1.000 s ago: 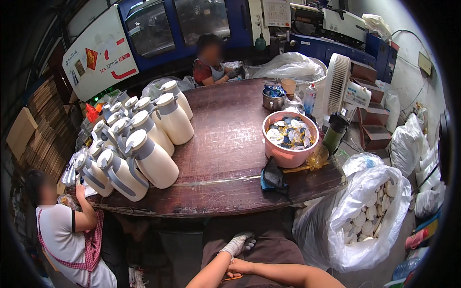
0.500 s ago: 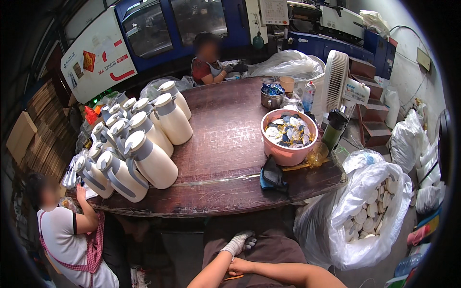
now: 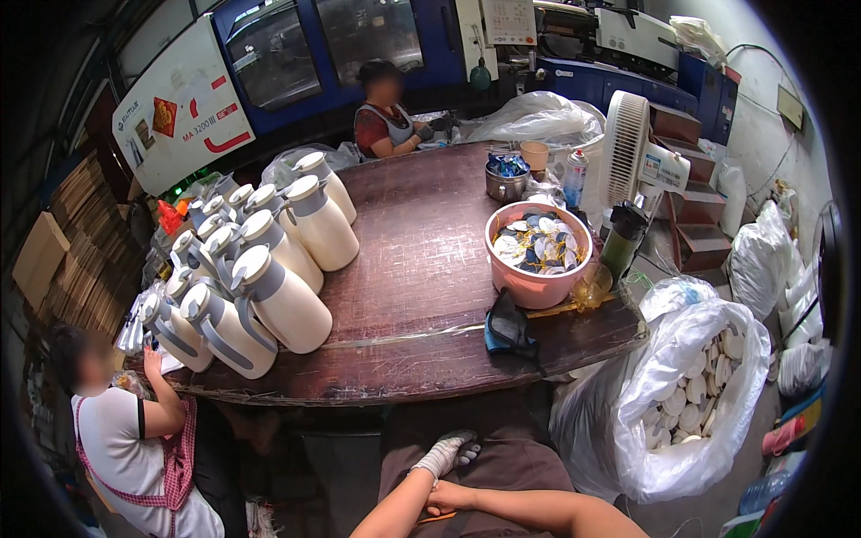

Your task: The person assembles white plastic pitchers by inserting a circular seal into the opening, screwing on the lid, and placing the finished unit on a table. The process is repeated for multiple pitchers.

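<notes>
My left hand (image 3: 455,455), in a white glove with grey fingertips, rests on the brown cloth over my lap. Its fingers are curled in, and I see nothing in them. My bare right hand (image 3: 446,498) lies closed against my left wrist. A thin orange strip (image 3: 439,517) shows beside its fingers; whether the hand grips it is hidden. Beyond my lap stands the dark wooden table (image 3: 413,269). On its near part lies a black and blue cloth item (image 3: 511,330), apart from both hands.
Several cream pitchers with grey handles (image 3: 289,309) crowd the table's left. At right are a pink tub (image 3: 535,289) of round discs, a fan (image 3: 625,148) and a green bottle (image 3: 621,242). A plastic sack (image 3: 619,430) of cream pieces stands beside me. Co-workers sit left (image 3: 134,448) and across (image 3: 381,125).
The person across the table has raised their head and sits more upright. My hands stay as they were. The view has shifted very slightly.
</notes>
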`<state>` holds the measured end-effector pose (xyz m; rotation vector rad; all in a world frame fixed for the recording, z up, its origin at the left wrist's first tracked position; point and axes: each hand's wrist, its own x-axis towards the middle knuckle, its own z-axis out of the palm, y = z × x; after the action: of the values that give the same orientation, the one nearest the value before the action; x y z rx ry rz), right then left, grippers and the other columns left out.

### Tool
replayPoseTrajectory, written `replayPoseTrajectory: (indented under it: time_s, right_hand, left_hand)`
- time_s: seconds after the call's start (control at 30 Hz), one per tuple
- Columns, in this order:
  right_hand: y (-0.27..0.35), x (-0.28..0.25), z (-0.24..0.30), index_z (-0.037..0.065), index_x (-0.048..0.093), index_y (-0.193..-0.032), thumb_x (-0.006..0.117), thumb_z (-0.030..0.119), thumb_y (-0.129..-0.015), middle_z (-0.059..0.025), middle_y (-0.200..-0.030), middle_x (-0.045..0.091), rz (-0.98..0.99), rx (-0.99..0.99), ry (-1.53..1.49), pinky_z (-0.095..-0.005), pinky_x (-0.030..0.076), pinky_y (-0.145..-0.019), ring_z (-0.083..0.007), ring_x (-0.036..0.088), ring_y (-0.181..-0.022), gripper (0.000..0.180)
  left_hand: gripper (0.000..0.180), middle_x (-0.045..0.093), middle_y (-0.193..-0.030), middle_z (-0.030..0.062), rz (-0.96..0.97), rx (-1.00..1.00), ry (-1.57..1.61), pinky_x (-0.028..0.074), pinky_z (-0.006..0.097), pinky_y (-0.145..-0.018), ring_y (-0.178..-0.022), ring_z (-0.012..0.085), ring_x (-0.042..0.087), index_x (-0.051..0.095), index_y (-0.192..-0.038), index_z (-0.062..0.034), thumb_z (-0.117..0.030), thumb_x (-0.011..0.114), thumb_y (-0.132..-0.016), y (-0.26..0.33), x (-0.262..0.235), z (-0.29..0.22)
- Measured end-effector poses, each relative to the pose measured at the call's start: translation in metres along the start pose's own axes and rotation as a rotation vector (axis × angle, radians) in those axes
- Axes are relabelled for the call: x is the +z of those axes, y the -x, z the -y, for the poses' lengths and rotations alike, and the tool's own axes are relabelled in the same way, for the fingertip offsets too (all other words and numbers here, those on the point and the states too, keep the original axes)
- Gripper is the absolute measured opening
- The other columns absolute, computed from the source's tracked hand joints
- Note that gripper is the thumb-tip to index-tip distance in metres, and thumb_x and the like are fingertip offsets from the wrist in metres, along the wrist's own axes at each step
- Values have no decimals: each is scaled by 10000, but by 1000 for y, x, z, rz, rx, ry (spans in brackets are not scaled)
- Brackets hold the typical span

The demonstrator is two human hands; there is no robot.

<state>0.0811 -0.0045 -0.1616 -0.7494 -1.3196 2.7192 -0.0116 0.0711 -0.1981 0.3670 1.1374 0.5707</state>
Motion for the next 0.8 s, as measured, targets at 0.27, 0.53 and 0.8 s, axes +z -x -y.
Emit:
replayPoseTrajectory:
  time_s: [0.27, 0.53, 0.8]
  right_hand:
    - [-8, -8, -14, 71, 623, -676, 574, 211, -854, -20, -533, 562, 5, -3, -6, -228, 268, -361, -75, 400, -375, 231]
    - [-8, -4, -13, 67, 603, -664, 582, 204, -845, -22, -528, 549, -13, -4, -12, -238, 255, -355, -79, 394, -372, 228]
    - [-8, -5, -12, 64, 603, -665, 584, 200, -847, -27, -528, 551, -8, 10, 8, -239, 274, -354, -85, 400, -368, 229]
  left_hand:
    - [251, 683, -826, 40, -6, 9, -5, 492, 238, -504, -615, 124, 621, 622, -1085, -118, -310, 621, -923, 4, 7, -3]
    - [259, 686, -834, 45, -4, -1, -12, 490, 230, -481, -601, 119, 620, 616, -1097, -121, -311, 631, -922, 1, 4, -1]
    - [265, 684, -845, 46, -7, 25, 2, 487, 231, -484, -613, 119, 613, 609, -1105, -124, -312, 633, -920, -1, 0, 3]
